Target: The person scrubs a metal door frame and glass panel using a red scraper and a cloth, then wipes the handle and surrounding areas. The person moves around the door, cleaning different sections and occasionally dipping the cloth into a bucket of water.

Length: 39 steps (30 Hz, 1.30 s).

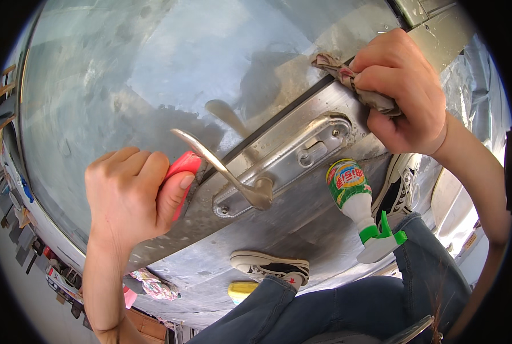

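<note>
My left hand (pixel 129 193) is closed around a red tool (pixel 186 165), perhaps a scraper or brush, whose dark edge meets the metal frame (pixel 165 241) beside the lever handle. In my right hand (pixel 404 90) is a crumpled, stained cloth (pixel 374 101), held against the frame and the glass edge. Between my hands lies a metal door handle (pixel 225 172) on its long, rounded lock plate (pixel 286 163), with a small thumb turn (pixel 312 154) and screws at its ends. The glass pane (pixel 152 73) looks smeared and wet and mirrors the handle.
A spray bottle (pixel 352 189) with a green trigger stands near my shoe (pixel 400 185). My other shoe (pixel 271 265) is beside a yellow object (pixel 242 291). Patterned cloth (pixel 154 284) lies at lower left. Various items line the far left.
</note>
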Tool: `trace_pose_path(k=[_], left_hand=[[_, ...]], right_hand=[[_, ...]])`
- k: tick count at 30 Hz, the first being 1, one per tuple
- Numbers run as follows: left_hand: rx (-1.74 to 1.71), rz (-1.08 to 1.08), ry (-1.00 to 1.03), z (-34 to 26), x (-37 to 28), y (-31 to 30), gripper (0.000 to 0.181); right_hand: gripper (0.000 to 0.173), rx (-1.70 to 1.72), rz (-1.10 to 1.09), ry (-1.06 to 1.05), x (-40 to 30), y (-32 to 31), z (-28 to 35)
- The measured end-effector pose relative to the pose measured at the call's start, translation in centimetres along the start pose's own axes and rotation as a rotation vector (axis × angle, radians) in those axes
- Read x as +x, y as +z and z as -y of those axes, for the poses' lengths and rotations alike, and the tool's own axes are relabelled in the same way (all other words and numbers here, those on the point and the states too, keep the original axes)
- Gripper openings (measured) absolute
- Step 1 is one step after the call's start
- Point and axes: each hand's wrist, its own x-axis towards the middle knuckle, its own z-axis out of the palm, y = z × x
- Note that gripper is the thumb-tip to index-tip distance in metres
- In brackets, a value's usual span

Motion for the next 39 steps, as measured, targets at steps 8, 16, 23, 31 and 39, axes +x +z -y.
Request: trace_pose_path(k=[8,16,23,31,39], left_hand=[[-0.085,-0.036,-0.203,-1.4,-8.2,-0.6,0.045],[-0.165,-0.143,-0.359,-4.3,-13.6,0.8,0.042],[-0.207,-0.176,-0.397,-6.1,-13.5,1.7,0.042],[-0.176,-0.170,-0.441,-6.6,-13.2,0.8,0.039],[-0.169,-0.183,-0.505,-7.0,-12.4,0.3,0.036]], right_hand=[[0.061,0.364,0.336,0.117,7.4,1.2,3.8],[0.047,0.306,0.359,0.202,7.1,2.3,3.5],[0.044,0.249,0.443,0.173,8.9,4.1,5.2],[0.041,-0.089,0.546,0.322,6.0,-1.9,2.1],[0.029,0.258,0.527,0.260,10.1,5.5,4.8]])
